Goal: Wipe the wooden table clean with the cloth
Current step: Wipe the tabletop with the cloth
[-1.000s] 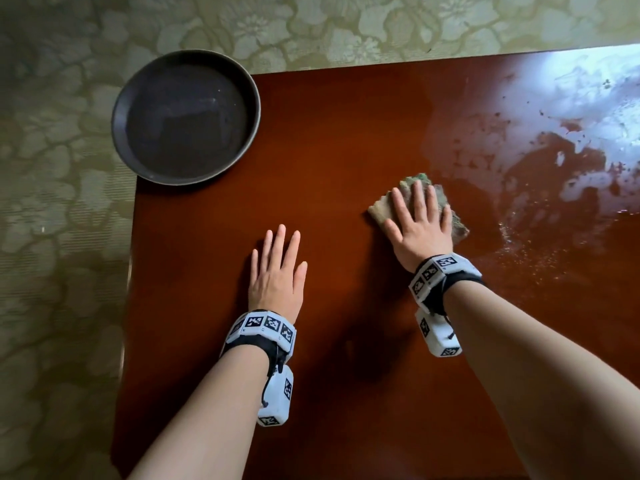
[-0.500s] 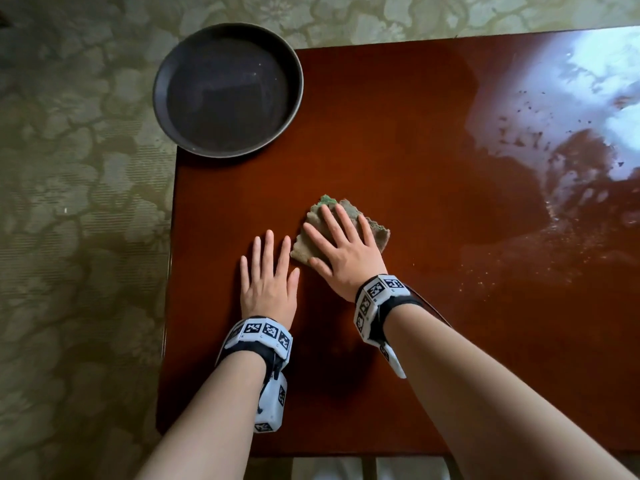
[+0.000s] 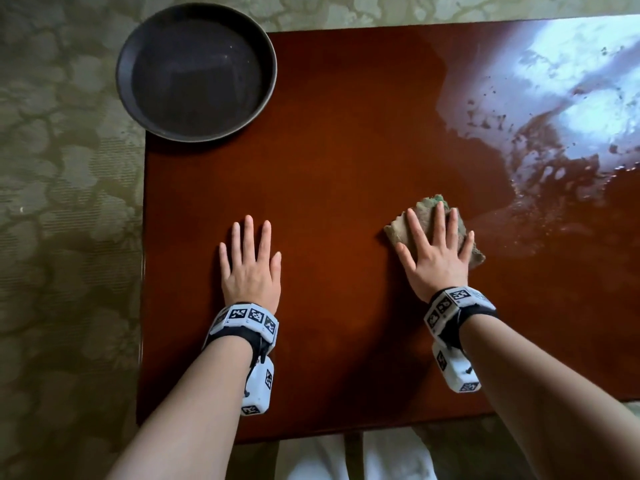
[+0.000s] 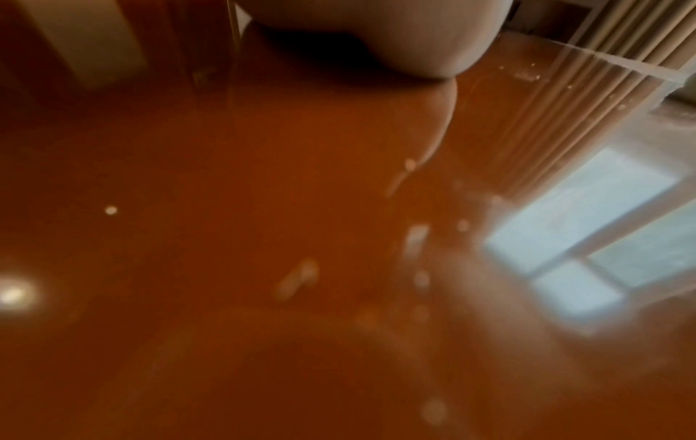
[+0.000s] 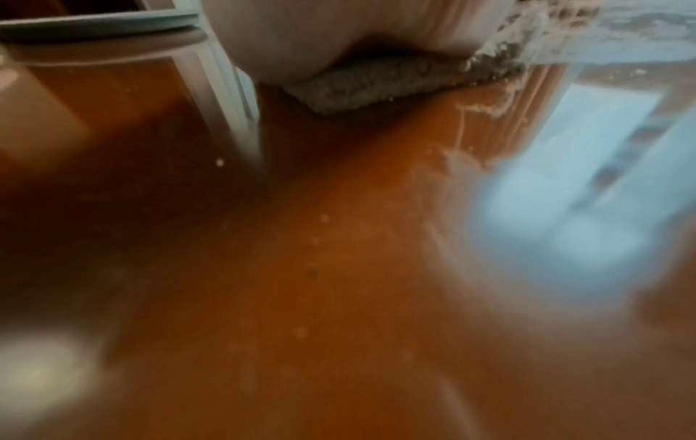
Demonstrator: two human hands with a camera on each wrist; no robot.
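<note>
The right hand (image 3: pixel 437 261) lies flat, fingers straight and spread, pressing the cloth (image 3: pixel 429 216) onto the table (image 3: pixel 346 168); nothing is clenched. The left hand (image 3: pixel 250 268) also lies flat and open on bare wood, well apart to the left, holding nothing. The cloth sits right of centre, folded, its long axis slanting from near-left to far-right. Wet smears and crumbs (image 3: pixel 540 174) begin just beside the cloth's right edge and run toward the far right corner, so the right hand is plainly the nearer. A dark dish (image 3: pixel 195 71) overhangs the far left corner. Both wrist views are blurred; the right one shows only the cloth's edge (image 5: pixel 376 86) under the palm. Window glare masks part of the spill.
</note>
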